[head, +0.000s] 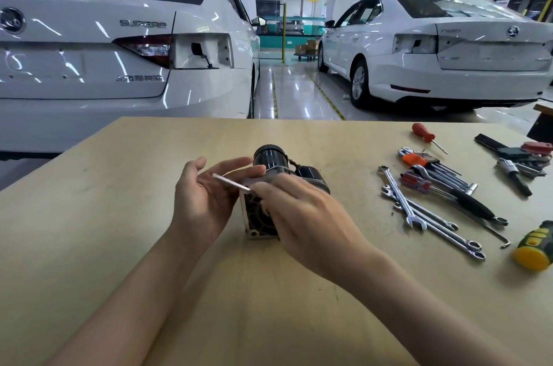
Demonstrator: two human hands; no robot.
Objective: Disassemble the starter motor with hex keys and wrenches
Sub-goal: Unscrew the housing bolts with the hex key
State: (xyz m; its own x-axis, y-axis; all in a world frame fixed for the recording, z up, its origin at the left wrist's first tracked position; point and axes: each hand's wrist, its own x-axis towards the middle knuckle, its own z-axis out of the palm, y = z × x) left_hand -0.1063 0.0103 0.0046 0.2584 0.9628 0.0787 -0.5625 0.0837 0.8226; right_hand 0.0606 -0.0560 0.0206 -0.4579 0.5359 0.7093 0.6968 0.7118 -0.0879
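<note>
On the desk (119, 216) the starter motor (270, 186) looks heavy and rigid, best steadied by its housing, while the right hand (302, 213) pinches a thin hex key (232, 183) and the left hand (206, 195) lies relaxed.

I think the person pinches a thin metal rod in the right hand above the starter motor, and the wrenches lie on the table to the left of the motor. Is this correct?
Not quite. The head view shows the wrenches lying on the table to the right of the starter motor, not the left. The rest holds: the right hand pinches the thin metal rod above the motor.
</note>
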